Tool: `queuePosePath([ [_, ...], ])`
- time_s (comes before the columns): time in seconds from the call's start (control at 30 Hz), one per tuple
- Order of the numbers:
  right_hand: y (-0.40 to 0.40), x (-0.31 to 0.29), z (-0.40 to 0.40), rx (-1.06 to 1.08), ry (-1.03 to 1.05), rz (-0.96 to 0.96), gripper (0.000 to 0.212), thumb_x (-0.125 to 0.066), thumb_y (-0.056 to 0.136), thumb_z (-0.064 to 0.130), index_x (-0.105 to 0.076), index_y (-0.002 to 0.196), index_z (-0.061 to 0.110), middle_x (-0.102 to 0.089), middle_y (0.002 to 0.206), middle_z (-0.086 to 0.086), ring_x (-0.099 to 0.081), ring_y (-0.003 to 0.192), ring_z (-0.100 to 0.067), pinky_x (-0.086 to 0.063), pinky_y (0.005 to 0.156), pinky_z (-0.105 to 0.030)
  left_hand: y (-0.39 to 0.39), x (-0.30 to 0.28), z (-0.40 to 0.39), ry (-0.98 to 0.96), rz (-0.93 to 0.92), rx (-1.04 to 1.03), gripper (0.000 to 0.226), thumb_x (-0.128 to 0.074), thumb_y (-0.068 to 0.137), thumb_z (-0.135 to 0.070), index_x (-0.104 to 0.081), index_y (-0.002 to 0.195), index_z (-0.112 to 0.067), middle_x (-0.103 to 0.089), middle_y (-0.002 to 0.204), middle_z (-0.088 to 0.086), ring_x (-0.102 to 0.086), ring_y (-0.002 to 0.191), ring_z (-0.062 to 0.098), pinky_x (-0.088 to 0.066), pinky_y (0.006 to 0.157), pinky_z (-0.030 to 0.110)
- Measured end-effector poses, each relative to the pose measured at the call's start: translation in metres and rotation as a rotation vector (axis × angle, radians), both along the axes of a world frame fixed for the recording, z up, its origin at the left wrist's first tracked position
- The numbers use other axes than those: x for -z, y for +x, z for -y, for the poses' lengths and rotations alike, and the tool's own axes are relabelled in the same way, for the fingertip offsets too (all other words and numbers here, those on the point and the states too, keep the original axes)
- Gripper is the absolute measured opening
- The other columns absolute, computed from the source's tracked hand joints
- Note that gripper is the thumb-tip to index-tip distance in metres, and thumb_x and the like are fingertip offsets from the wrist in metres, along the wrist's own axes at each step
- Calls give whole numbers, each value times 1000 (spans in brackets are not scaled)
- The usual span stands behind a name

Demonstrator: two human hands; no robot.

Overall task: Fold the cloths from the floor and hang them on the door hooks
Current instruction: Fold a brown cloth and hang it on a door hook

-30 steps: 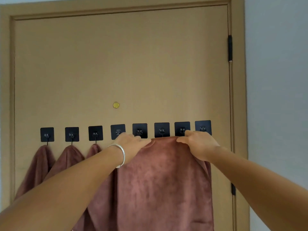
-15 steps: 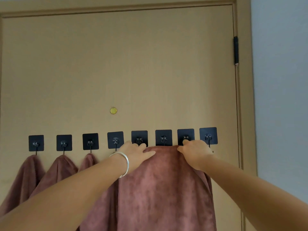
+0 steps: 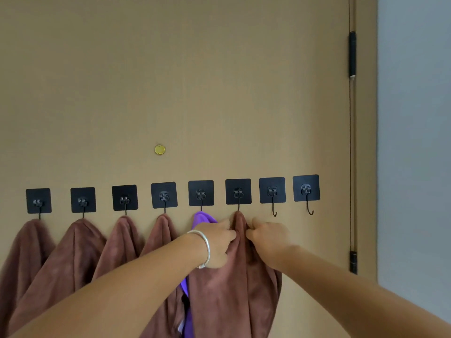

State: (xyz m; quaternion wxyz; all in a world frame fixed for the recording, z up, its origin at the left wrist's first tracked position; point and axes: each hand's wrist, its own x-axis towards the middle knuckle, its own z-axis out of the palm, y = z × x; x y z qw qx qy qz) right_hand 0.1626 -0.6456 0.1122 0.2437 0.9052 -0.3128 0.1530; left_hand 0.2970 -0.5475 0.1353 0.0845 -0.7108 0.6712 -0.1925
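Where it hangs from the sixth hook (image 3: 238,207), the brown cloth (image 3: 234,284) is pinched just below by both hands. It is gripped between the left hand (image 3: 217,242) and right hand (image 3: 269,240); no writing can be read.

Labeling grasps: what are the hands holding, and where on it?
Both hands, left and right, pinch the brown cloth near its top, just under the sixth hook, one on each side.

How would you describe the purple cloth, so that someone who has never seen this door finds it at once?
On the tan door, a row of eight black hooks runs across. The purple cloth hangs from the fifth hook from the left, just above the left hand. It is the only purple one; all other cloths are brown.
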Motion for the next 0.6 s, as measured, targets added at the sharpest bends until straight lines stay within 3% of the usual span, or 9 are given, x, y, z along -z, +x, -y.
queuePosePath([
  [0.1,-6,7,6,10,-52,2,38,-50,94,22,-48,133,24,-39,127,-9,-42,114,-33,-39,87,-41,13,0,-6,27,-118,16,44,-51,86,-36,-43,127,-25,-55,104,5,-52,84,28,-45,73,35],
  [0.2,-6,17,6,10,-39,10,47,-55,91,20,-41,136,22,-45,126,-8,-48,110,-30,-42,86,-41,15,0,-8,82,-118,-41,60,-47,86,-53,-27,140,-37,-53,82,1,-49,77,27,-38,66,33],
  [0.33,-4,34,6,-16,-18,44,58,-55,89,19,-29,141,17,-58,116,-7,-57,100,-29,-42,80,-37,9,-2,0,136,1,-139,79,-40,86,-67,-6,151,-37,-58,125,6,-54,99,30,-35,71,32],
  [0.4,-7,41,9,-38,0,90,65,-54,89,19,-22,145,19,-60,112,-6,-57,98,-28,-42,79,-37,3,0,2,152,25,-193,75,-34,88,-65,-3,151,-38,-56,130,7,-55,102,31,-37,73,33],
  [0.43,-8,43,10,-49,4,102,69,-54,88,19,-18,147,19,-60,113,-6,-57,98,-28,-42,80,-37,0,0,1,155,15,-199,68,-32,90,-60,-6,150,-39,-57,129,7,-56,101,31,-38,74,33],
  [0.5,-11,45,12,-70,9,115,74,-54,89,20,-13,150,21,-58,116,-6,-56,101,-27,-43,83,-37,-2,-4,-2,126,-13,-141,48,-30,95,-41,-30,142,-33,-57,124,7,-55,96,30,-42,78,35],
  [0.6,-11,44,15,-95,13,119,74,-52,90,22,-12,152,21,-58,118,-6,-56,102,-27,-44,84,-38,3,-11,-6,-23,-18,-22,22,-38,92,-23,-54,107,-24,-53,109,2,-53,88,28,-45,80,38],
])
